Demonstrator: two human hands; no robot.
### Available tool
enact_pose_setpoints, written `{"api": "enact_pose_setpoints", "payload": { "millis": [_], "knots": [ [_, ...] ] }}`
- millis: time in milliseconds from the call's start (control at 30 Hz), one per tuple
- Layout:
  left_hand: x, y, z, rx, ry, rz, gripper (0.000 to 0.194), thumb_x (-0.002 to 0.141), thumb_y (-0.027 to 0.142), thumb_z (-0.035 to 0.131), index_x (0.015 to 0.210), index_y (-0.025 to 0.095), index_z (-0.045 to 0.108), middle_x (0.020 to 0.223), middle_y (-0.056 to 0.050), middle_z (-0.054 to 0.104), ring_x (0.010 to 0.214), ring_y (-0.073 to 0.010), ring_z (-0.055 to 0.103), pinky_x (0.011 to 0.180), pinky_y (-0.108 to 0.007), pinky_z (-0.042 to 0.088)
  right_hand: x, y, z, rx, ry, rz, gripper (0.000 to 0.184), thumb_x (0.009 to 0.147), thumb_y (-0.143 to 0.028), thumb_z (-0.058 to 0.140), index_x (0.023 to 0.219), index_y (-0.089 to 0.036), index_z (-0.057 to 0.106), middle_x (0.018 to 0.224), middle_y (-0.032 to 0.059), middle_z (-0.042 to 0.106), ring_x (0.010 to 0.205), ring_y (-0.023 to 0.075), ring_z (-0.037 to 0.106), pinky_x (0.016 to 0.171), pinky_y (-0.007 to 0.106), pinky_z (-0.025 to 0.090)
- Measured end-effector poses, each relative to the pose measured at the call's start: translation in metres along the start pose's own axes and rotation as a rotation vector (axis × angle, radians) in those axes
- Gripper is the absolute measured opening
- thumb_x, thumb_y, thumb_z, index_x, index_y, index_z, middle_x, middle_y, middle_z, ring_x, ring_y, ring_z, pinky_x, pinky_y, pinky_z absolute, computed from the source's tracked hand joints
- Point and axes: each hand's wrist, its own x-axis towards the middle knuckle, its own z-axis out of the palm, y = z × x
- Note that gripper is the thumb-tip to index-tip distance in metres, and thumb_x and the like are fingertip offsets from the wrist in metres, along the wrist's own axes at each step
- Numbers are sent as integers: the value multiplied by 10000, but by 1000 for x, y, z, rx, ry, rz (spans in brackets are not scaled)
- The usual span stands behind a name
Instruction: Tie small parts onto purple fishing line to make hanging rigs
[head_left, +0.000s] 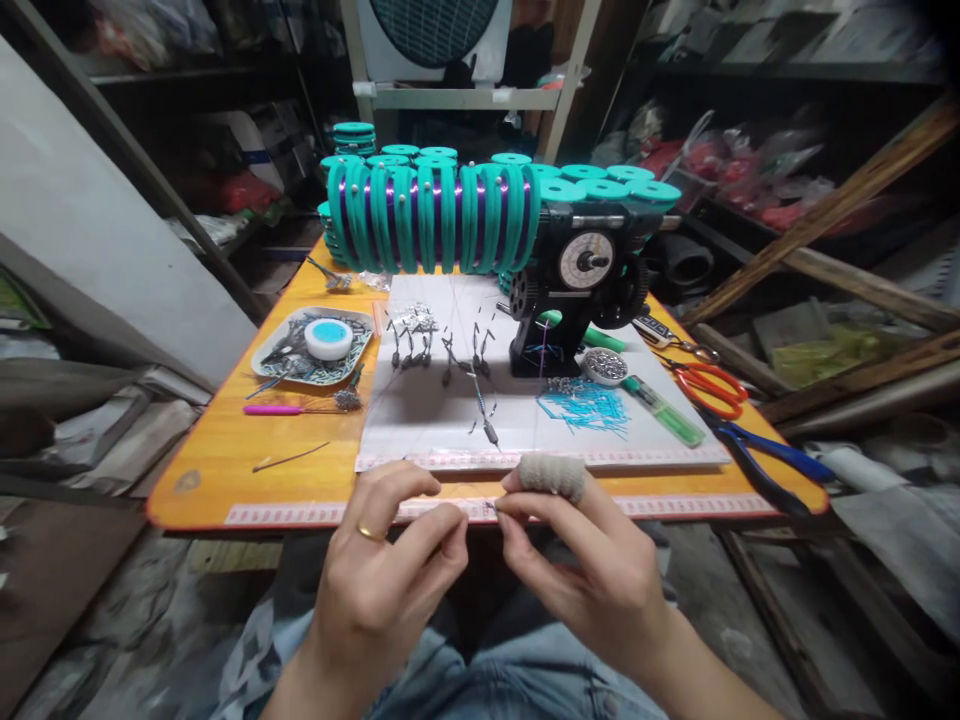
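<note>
My left hand (pixel 394 560), with a gold ring on one finger, is closed in a pinch in front of the table's front edge. Whatever its fingertips hold, if anything, is too fine to make out. Opposite it, my right hand (pixel 581 545) pinches a tiny dark piece (pixel 491 507) between thumb and fingers. A grey knitted sleeve (pixel 553 476) covers one of its fingers. Just beyond the hands, a grey weight (pixel 490 432) on a thin line lies on the white board (pixel 420 430). Several similar dark pieces on lines (pixel 448 350) are farther back.
A row of green spools (pixel 435 218) with purple line sits on a black winding machine (pixel 551 330) with a dial. Left are a tray (pixel 270 345) and a pink-handled tool (pixel 274 410). Right are blue tubes (pixel 589 408), orange scissors (pixel 712 388) and blue-handled pliers (pixel 780 455).
</note>
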Motion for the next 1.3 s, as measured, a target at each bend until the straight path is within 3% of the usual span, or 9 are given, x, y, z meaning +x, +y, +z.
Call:
{"api": "enact_pose_setpoints", "payload": {
  "millis": [133,300,500,667,800,1067,1300],
  "knots": [
    [0,3,10,-126,124,-94,260,755,17,704,876,244,664,1048,-55,532,1015,-233,543,906,-414,488,2,4,-1,68,-47,-13,205,863,-30,614,1021,-159,639,939,101,655,873,188,679,740,271,597],
    [-5,-3,21,-395,133,-233,239,814,41,683,911,259,683,1050,-49,527,1044,-225,546,924,-421,480,4,6,-6,120,-46,7,179,847,-32,637,975,-156,653,933,81,649,847,156,667,735,224,586],
    [-9,10,-6,-41,77,-177,390,823,39,663,1188,174,631,1076,-85,547,1017,-218,545,890,-378,464,1,7,-1,36,-64,-48,172,878,-38,615,1027,-114,650,962,116,661,888,180,683,778,247,586],
    [-13,21,-18,215,75,74,281,796,44,736,1049,166,715,772,-9,565,798,-176,501,805,-352,409,-1,6,7,-56,-42,-103,190,890,-31,605,1065,-96,639,984,135,681,914,201,691,797,274,587],
    [-12,14,-4,201,77,25,204,820,4,700,1000,100,711,727,-29,663,739,-172,550,756,-356,383,0,4,7,-59,-44,-103,194,891,-40,615,1074,-97,639,983,134,686,897,198,693,797,275,589],
    [-5,10,7,240,70,-35,141,819,22,665,788,156,631,665,-11,636,664,-164,548,726,-344,371,-2,8,3,-19,-56,-92,177,899,-47,600,1061,-104,641,984,131,671,917,191,685,821,265,585],
    [-5,9,-5,244,144,223,81,853,100,652,854,180,653,630,45,663,644,-122,600,741,-312,427,1,7,-5,78,-135,-99,165,913,-78,591,1059,-125,653,954,109,680,859,172,697,755,236,596]
  ]
}}
